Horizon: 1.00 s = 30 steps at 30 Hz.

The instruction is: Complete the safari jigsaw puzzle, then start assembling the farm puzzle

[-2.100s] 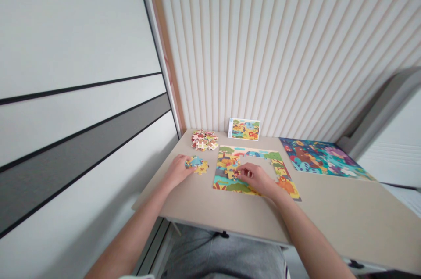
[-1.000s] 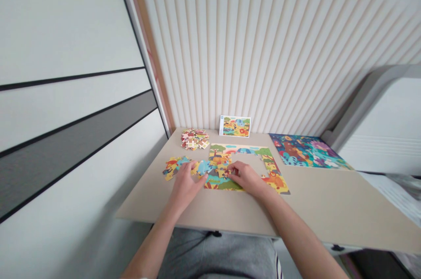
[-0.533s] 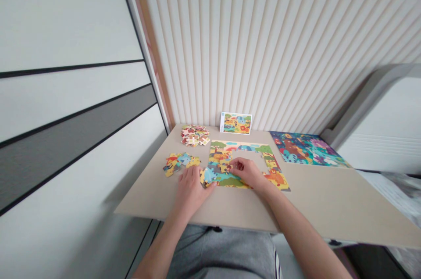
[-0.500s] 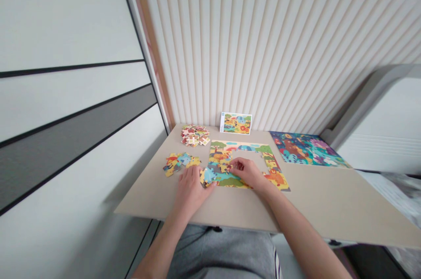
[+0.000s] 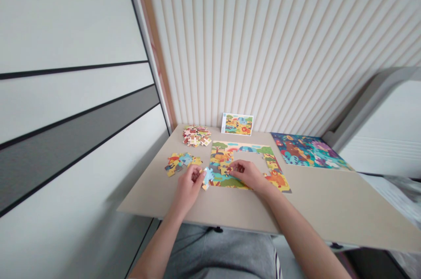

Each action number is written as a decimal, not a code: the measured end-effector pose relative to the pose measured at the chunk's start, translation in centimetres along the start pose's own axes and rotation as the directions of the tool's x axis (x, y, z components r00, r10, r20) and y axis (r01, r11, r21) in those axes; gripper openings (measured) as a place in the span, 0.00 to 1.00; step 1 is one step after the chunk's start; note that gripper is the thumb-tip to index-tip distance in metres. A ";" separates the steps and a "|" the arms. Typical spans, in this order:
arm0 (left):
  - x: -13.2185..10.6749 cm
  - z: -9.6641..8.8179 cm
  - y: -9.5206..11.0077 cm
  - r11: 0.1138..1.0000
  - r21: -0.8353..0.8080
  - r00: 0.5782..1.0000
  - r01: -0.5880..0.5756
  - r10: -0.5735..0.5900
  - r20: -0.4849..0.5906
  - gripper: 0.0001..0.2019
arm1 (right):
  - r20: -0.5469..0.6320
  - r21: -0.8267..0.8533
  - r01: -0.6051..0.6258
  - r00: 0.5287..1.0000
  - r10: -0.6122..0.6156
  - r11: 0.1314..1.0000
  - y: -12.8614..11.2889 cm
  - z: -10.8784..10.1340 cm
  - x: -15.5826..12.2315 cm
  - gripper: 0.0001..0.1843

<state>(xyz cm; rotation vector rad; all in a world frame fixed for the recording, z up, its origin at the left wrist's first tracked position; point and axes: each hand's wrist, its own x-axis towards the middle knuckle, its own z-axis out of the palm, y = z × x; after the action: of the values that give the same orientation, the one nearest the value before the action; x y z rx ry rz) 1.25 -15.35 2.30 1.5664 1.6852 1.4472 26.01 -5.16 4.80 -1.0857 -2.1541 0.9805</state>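
"While the left hand (image 5: 190,180) pinches a pale-blue knobbed cardboard section (image 5: 208,176) between thumb and fingers, what's the right hand (image 5: 246,173) doing?"

"Gripping a yellow interlocking cardboard section (image 5: 225,169) by its edge, fingers nearly closed, over the bright, flat animal jigsaw (image 5: 226,182)."

"Room to move?"

"Smooth beige tabletop (image 5: 226,209) runs from both hands to its straight near edge; just beyond the left hand lie loose, colourful pieces (image 5: 186,159)."

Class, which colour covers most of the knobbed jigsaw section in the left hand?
Light blue: the knobbed jigsaw section shows best in the head view.
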 end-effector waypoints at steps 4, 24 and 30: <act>0.1 -0.2 0.0 0.965 -0.250 0.996 0.084 -0.088 -0.004 0.14 | 0.050 0.000 0.060 0.997 -0.060 0.998 -0.9 0.8 -0.3 0.18; -1.0 0.0 1.9 0.984 -0.166 0.955 -0.065 0.110 0.277 0.13 | 0.050 0.097 0.058 0.997 -0.063 0.994 0.0 -1.0 -0.1 0.22; -1.1 -0.3 2.8 0.978 -0.017 0.926 -0.210 0.204 0.318 0.09 | -0.340 -0.187 -0.302 0.912 0.227 0.935 6.1 -7.0 0.6 0.23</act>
<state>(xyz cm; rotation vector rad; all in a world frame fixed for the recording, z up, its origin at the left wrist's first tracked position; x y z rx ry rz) 2.65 -16.98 4.46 1.9186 1.3821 1.1934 33.46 0.44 4.20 -1.5710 -1.9241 0.6149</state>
